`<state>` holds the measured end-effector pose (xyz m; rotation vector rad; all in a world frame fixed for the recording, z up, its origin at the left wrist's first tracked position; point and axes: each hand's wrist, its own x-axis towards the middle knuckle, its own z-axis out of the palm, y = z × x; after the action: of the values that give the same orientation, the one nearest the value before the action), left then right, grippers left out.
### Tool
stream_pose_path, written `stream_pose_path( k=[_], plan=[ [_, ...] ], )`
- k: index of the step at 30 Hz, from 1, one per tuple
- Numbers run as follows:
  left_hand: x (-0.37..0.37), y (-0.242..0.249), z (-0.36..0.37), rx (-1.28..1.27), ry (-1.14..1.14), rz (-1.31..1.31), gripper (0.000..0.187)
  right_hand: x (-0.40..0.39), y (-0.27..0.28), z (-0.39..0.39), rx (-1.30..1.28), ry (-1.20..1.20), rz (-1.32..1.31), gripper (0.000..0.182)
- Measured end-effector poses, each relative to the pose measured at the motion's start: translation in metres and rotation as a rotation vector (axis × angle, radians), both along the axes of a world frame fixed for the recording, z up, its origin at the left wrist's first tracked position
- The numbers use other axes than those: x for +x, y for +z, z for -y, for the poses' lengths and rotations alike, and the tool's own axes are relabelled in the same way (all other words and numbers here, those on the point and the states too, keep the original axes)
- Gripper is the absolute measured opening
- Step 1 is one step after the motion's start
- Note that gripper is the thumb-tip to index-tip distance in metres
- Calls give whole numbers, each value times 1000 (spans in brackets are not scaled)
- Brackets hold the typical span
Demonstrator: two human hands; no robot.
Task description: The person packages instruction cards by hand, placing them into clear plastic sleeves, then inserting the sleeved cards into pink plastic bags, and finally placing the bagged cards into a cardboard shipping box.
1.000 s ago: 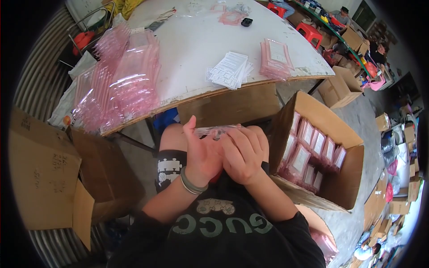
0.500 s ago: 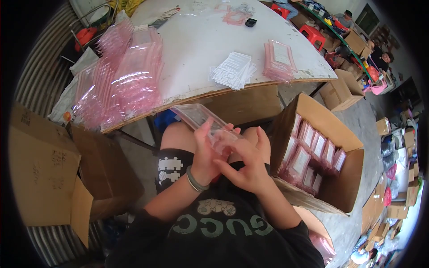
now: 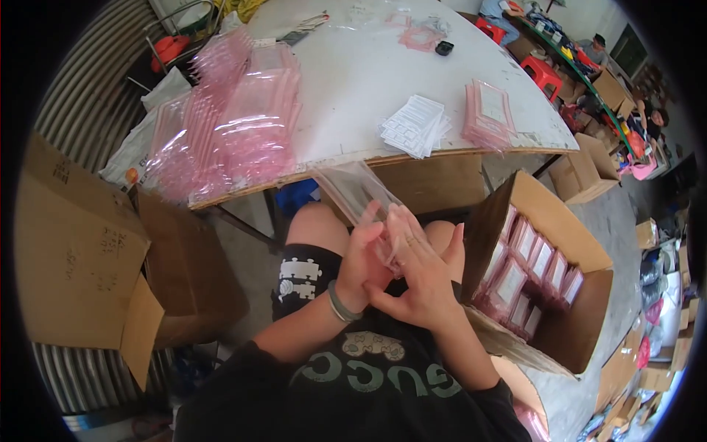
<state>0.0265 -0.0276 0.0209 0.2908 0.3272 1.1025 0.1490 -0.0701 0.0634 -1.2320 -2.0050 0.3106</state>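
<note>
A clear plastic pouch with pinkish edges [image 3: 349, 186] slants up from my lap toward the table edge. My left hand [image 3: 366, 258] is closed around its lower left side, thumb against the plastic. On the other side my right hand [image 3: 418, 272] presses its fingers together over the pouch's lower end, where the plastic is crumpled. Part of that end is hidden behind my fingers. Ahead on the table lie a loose fan of printed white cards [image 3: 416, 127] and a small stack of pink pouches [image 3: 488, 114], the top one with a card showing.
Large piles of pink pouches [image 3: 250, 110] cover the table's left side. An open carton [image 3: 563, 206] at my right holds several filled pouches in rows. Brown cartons [image 3: 81, 258] stand at my left. A small black object [image 3: 444, 48] lies farther back. People sit at a distant bench.
The view has shifted, so the table and carton appear farther right. My right fingers have straightened and come together over the pouch's lower end, which is more gathered between my hands.
</note>
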Motion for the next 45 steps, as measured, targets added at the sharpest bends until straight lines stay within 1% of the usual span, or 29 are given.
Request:
stream_pose_path(
  k=[3,4,6,8,10,11,12,13,14,15,16,18,19,20,22,23,24,26,27,30,33,36,37,38,40,42,43,44,45],
  plan=[
    [-1,10,0,-108,3,-5,30,0,1,-1,27,-65,86,77],
    [-4,5,0,-92,-27,-56,31,3,-7,-1,13,-20,106,73],
    [-10,-23,-8,-49,-94,-156,36,10,-32,-7,-10,61,149,64],
    [-21,-88,-30,115,-286,143,36,11,-38,-6,-138,70,10,52],
    [-21,-85,-30,147,-306,85,39,14,-45,-4,-212,93,-71,49],
    [-21,-82,-26,101,-238,-128,42,17,-50,-4,-218,106,-84,51],
    [-21,-65,-20,73,-193,-218,45,19,-53,-4,-221,118,-99,53],
    [-20,-48,-15,42,-151,-309,50,20,-53,-7,-360,180,-476,55],
    [-20,-32,-8,27,-136,-278,57,21,-52,-10,-493,236,-859,57],
    [-19,-24,-4,14,-124,-250,65,23,-51,-11,-582,280,-1116,59],
    [-21,-28,-5,141,-160,-247,74,24,-50,-11,-656,313,-1382,61],
    [-31,-33,-14,358,-270,-217,96,28,-42,-11,-731,367,-1654,66],
    [-36,-30,-19,449,-342,-193,109,25,-41,-10,-756,407,-1679,67],
    [-39,-26,-25,505,-335,-224,110,21,-40,-9,-781,446,-1703,69],
    [-45,-21,-31,602,-312,-287,113,15,-43,-1,-964,510,-1886,68],
    [-46,-25,-32,540,-323,-267,117,15,-46,4,-1049,512,-1837,67],
    [-46,-24,-34,478,-331,-245,120,14,-49,8,-1088,520,-1862,67],
    [-41,-17,-22,653,-260,-160,121,12,-52,13,-1160,537,-1911,66],
    [-43,-21,-22,670,-267,-281,123,9,-54,14,-1153,525,-1926,65],
    [-34,-31,-12,620,-114,-349,110,5,-54,10,-1173,481,-1990,64],
    [-39,-53,-5,192,-35,-417,88,10,-44,16,-1299,329,-2034,49],
    [-55,-82,-10,-82,-32,-202,66,55,-22,13,-1016,442,-1309,31],
    [-56,-86,-6,-132,-71,-114,63,65,-14,-9,-664,265,-1033,26],
    [-58,-90,-2,-187,-109,-29,61,67,-14,-49,-413,203,-827,29],
    [-49,-90,-3,-321,-141,174,62,70,-13,-129,87,-125,-377,36],
    [-44,-75,-10,-365,-143,223,58,51,-48,-210,227,-357,20,48],
    [-46,-68,-11,-394,-137,245,56,45,-57,-221,206,-386,193,46],
    [-51,-65,-12,-369,-114,223,57,38,-66,-232,195,-406,365,43],
    [-55,-62,-17,-336,-91,207,57,34,-46,-229,39,-318,459,39]
  ],
)
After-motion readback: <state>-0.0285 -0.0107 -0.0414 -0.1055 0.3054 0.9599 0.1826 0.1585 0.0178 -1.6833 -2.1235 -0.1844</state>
